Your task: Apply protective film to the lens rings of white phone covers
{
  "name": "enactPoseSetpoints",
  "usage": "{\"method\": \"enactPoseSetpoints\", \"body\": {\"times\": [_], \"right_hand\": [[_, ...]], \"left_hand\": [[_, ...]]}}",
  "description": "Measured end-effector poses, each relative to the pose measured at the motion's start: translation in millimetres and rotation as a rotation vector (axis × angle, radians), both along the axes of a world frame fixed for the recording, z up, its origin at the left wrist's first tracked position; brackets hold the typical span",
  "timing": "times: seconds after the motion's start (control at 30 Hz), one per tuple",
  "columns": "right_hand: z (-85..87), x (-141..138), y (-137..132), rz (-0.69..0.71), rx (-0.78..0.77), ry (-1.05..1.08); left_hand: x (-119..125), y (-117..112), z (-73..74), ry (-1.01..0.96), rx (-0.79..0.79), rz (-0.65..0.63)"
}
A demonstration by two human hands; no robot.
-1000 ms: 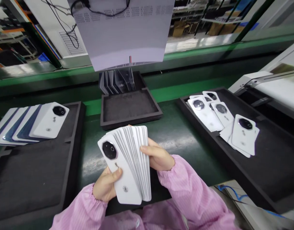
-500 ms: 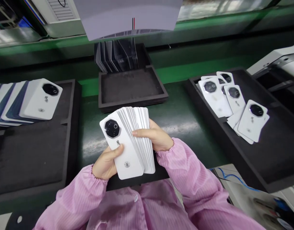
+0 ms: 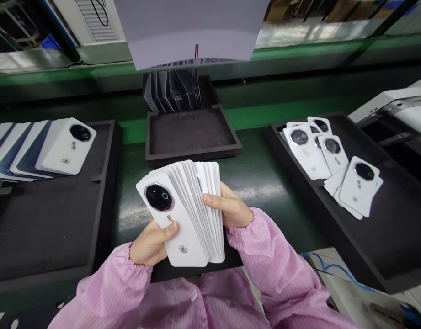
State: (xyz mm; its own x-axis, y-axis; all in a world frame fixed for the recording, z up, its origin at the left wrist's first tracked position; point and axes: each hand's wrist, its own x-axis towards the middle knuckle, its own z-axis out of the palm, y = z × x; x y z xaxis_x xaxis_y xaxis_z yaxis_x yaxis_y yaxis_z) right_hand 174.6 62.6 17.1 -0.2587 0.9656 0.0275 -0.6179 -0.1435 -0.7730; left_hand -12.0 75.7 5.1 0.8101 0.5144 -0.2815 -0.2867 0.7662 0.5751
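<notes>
Both my hands hold a fanned stack of white phone back covers low in the middle of the view. The front cover shows a black octagonal camera ring. My left hand grips the stack from below, with its thumb pressed on the front cover. From the right side my right hand closes its fingers over the edges of the rear covers. Pink sleeves cover both arms.
A black foam tray on the left carries a row of overlapped covers. Another black tray on the right holds several loose white covers. A smaller tray with upright dark sheets stands ahead on the green belt. A white sheet hangs above.
The stack stays in both hands and has tipped slightly, with the front cover leaning more to the left. The view dropped, then rose a little.
</notes>
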Motion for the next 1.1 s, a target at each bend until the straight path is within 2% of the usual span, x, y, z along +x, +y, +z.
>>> {"method": "enactPoseSetpoints", "body": {"times": [0.13,0.23,0.3,0.37,0.47,0.63,0.8,0.9,1.03,1.1], "right_hand": [[3.5,2,-3,0.029,0.015,-0.043],[4.9,3,-5,0.026,0.054,-0.137],[3.1,0,-6,-0.101,0.09,-0.203],[-1.3,-6,-7,-0.3,0.137,-0.274],[-10.8,-17,-7,-0.493,0.247,-0.378],[-19.5,-20,-5,-0.562,0.458,-0.449],[-18.7,-16,-4,-0.471,0.444,-0.523],[-19.7,-23,-5,-0.41,0.424,-0.492],[-21.8,-33,-9,-0.453,0.356,-0.415],[-21.3,-34,-10,-0.494,0.356,-0.373]], "left_hand": [[-5,-4,-3.7,0.075,0.119,-0.016],[-11,-6,-7.2,0.24,0.357,0.027],[-13,-7,-6.9,0.413,0.537,0.048],[-13,-8,-4.0,0.565,0.64,0.08],[-9,-7,2.4,0.57,0.674,0.138],[-7,-6,6.8,0.329,0.609,0.212],[-8,-4,1.3,0.317,0.565,0.282],[-4,-4,-6.5,0.363,0.612,0.368],[4,-6,-20.9,0.458,0.74,0.494],[5,-8,-24.2,0.492,0.793,0.514]]}}
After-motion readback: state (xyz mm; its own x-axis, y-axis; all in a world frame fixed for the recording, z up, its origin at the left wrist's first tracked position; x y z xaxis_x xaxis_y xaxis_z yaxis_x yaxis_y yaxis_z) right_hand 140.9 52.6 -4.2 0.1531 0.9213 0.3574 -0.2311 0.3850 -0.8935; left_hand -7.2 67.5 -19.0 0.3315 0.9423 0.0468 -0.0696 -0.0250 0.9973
